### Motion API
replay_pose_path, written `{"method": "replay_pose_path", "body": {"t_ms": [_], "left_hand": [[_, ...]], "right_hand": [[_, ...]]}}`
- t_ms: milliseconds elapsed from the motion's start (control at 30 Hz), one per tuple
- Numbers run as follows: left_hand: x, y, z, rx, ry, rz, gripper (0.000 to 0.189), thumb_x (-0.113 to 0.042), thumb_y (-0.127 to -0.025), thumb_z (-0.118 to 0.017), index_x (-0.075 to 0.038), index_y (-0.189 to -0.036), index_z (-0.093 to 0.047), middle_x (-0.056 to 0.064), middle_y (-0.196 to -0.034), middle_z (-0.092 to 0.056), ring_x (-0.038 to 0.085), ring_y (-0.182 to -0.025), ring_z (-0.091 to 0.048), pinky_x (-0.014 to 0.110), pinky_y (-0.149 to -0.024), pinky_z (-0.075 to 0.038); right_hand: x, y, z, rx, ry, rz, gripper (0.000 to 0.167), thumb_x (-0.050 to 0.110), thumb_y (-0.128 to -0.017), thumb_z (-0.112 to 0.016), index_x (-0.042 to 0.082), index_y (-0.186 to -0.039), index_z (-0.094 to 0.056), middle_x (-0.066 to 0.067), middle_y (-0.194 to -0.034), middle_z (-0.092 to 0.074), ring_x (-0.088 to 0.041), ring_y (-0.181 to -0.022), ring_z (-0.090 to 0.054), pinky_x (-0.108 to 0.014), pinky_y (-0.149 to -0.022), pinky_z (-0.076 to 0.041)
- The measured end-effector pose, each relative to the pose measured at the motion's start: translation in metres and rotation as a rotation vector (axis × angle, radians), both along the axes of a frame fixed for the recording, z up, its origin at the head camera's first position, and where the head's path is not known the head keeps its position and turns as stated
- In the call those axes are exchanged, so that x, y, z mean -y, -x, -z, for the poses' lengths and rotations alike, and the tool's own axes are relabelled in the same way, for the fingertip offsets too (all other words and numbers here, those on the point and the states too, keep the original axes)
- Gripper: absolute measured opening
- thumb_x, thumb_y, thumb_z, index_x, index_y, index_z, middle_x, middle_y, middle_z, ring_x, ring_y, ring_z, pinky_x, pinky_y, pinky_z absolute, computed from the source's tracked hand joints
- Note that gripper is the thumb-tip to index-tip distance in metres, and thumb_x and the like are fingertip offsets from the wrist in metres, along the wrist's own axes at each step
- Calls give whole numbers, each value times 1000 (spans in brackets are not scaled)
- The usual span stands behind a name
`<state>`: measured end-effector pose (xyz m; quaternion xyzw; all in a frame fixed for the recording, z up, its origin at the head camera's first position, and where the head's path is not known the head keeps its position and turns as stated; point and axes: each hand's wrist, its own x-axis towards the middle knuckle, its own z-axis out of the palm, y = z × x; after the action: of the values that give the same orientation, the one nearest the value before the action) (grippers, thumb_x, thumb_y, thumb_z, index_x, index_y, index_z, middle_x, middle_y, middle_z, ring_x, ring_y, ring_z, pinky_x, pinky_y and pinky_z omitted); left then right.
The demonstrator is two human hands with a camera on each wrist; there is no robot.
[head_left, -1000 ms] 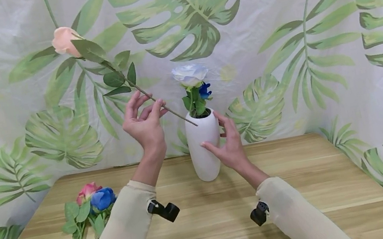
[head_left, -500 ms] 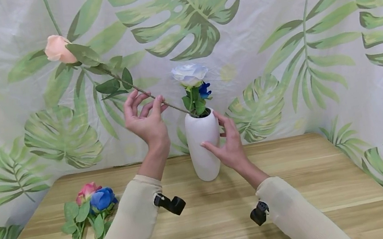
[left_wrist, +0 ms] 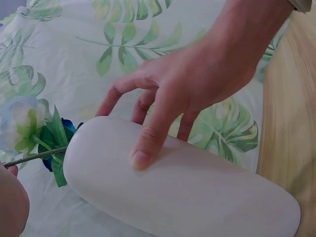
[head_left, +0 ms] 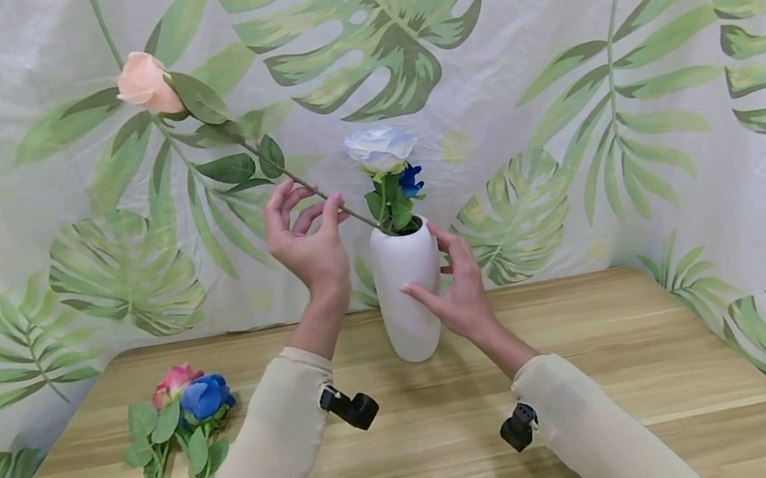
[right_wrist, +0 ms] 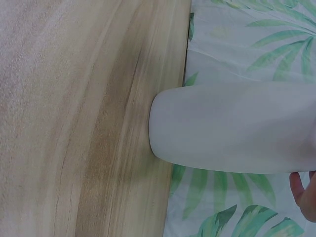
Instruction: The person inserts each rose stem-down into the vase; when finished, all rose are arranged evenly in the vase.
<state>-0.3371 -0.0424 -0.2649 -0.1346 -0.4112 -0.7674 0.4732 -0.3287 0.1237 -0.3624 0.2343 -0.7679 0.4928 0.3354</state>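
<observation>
Slanting from upper left down to the right, a peach rose (head_left: 147,84) is held by its stem (head_left: 303,182) in the left hand (head_left: 307,239), the grip being a narrow pinch of thumb and fingers low on its length. The bloom is carried above and to the left of that grip; the bare lower end is pointed right and downward, brought to the left side of the mouth (head_left: 414,224) of a white vase (head_left: 404,320). The long axis of the stem is set well off the vase's upright one. The tip is hidden at the rim, so its depth cannot be told.

White vase: stood upright on the wooden surface (head_left: 593,314), steadied by the right hand (head_left: 462,285), whose wide grip is curved about the right side, thumb laid on the near face.

Contents: one white rose (head_left: 380,148), raised above the rim; one small blue flower (head_left: 410,180), set lower, to its right.

Laid loose on the surface, at left: one pink rose (head_left: 175,382) and one blue rose (head_left: 206,397), blooms side by side, stems pointed toward the near edge.
</observation>
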Motion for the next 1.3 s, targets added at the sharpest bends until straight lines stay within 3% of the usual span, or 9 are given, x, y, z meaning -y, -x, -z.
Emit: {"method": "replay_pose_path", "body": {"t_ms": [200,467,700,933,1133,1300], "left_hand": [[-6,1,7,20,65,13,51,21,-81,-77,3,-126,-63,9,-100,-65,16,-73,-70,33,-69,-65],[-12,2,13,63,211,-53,48,16,-83,-78,5,-127,-62,12,-95,-67,11,-77,-70,28,-71,-64],[-16,3,15,77,245,-49,45,16,-85,-75,7,-127,-62,18,-96,-66,9,-77,-70,27,-70,-64],[-17,3,16,111,287,-69,40,15,-86,-75,8,-124,-64,21,-98,-66,28,-85,-73,30,-74,-64],[-21,5,16,129,277,-36,31,16,-89,-71,10,-119,-67,23,-97,-66,16,-83,-71,25,-73,-63],[-20,6,17,130,348,-54,38,15,-90,-68,9,-127,-65,26,-99,-69,29,-84,-73,22,-71,-62]], "right_hand": [[-1,0,0,-11,3,-7,89,11,-79,-91,2,-153,-42,-25,-142,-48,-42,-125,-55,-55,-87,-60],[-1,-2,2,20,-3,-2,90,11,-80,-91,3,-154,-40,-24,-143,-48,-40,-126,-54,-55,-89,-59],[-1,-2,1,7,-11,2,89,11,-80,-90,2,-154,-41,-24,-143,-48,-40,-127,-54,-55,-88,-59],[-1,-2,1,17,-14,2,89,12,-81,-90,4,-155,-40,-23,-144,-47,-39,-127,-54,-54,-90,-58],[0,-1,1,7,-13,1,89,11,-80,-91,3,-154,-41,-24,-143,-48,-39,-127,-54,-54,-89,-59],[0,-1,1,-18,-9,-3,88,9,-80,-90,2,-153,-42,-25,-142,-48,-41,-126,-55,-55,-86,-59]]}}
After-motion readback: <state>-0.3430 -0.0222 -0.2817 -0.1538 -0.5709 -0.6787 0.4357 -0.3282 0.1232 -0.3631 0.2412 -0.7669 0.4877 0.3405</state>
